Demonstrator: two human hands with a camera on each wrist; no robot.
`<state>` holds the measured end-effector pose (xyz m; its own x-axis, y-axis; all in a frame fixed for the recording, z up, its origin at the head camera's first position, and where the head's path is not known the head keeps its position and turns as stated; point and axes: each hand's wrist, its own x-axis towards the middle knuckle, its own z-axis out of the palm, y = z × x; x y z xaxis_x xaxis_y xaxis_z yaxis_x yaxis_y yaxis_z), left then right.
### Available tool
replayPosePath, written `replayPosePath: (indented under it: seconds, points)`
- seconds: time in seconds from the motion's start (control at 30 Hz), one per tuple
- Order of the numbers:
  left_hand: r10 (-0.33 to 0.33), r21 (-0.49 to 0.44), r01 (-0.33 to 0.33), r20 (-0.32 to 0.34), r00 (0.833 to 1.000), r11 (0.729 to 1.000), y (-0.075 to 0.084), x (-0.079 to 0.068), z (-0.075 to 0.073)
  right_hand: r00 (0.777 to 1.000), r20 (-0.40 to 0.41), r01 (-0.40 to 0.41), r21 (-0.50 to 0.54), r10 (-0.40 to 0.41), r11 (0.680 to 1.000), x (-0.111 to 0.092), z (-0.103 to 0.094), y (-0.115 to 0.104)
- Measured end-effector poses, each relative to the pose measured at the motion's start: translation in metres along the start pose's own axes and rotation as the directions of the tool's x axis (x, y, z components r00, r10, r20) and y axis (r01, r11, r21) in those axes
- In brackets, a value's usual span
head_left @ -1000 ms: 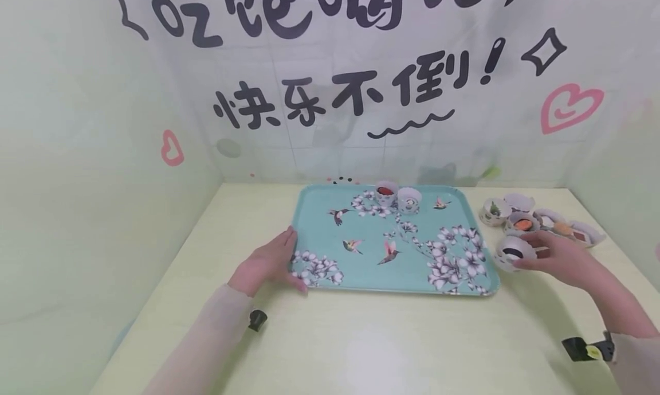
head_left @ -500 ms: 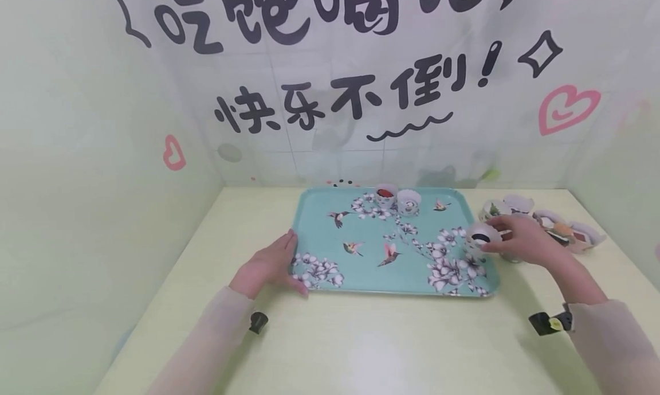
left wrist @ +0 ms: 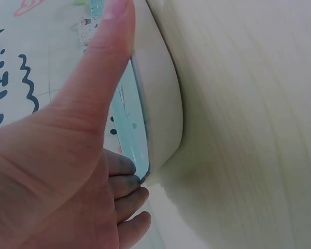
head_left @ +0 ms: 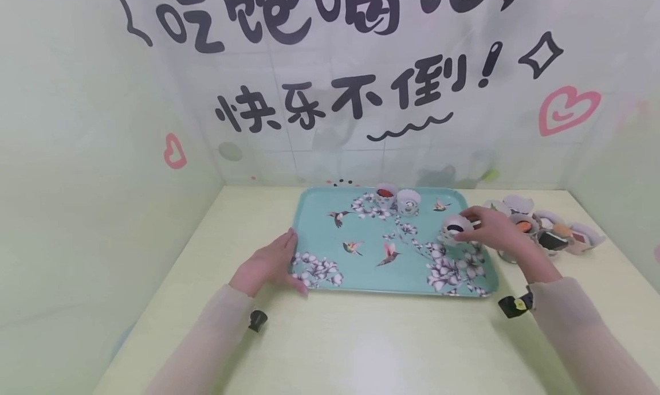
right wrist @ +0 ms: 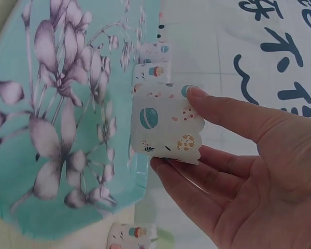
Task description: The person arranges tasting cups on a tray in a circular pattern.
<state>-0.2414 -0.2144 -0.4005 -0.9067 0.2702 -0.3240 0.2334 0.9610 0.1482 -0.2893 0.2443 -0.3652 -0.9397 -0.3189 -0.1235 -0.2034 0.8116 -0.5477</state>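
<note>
My right hand pinches a white paper baking cup by its side, thumb on one side and fingers on the other. A black-and-white piece shows inside this cup, which is close over the right part of the turquoise tray. In the right wrist view the scalloped rim and printed macaron on the cup are visible. At the tray's near left corner, my left hand rests with its fingers along the left edge and its thumb spread along the front rim. Two more baking cups stand at the tray's back, one with red filling.
Several filled baking cups crowd the table right of the tray, partly behind my right hand. One of them holds a dark piece. A printed wall rises behind the table, with pale panels on both sides.
My right hand has carried the baking cup leftward from the table beside the tray to over the tray's right part. The left hand stays at the corner.
</note>
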Motion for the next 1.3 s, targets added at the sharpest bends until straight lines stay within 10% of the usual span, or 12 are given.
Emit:
replayPosePath:
  seconds: [1.3]
  points:
    - [-0.03, 0.016, 0.029, 0.015, 0.999, 0.999, 0.002, 0.002, -0.003, 0.987, 0.034, -0.158, 0.027, 0.157, 0.987, 0.076, 0.027, -0.018]
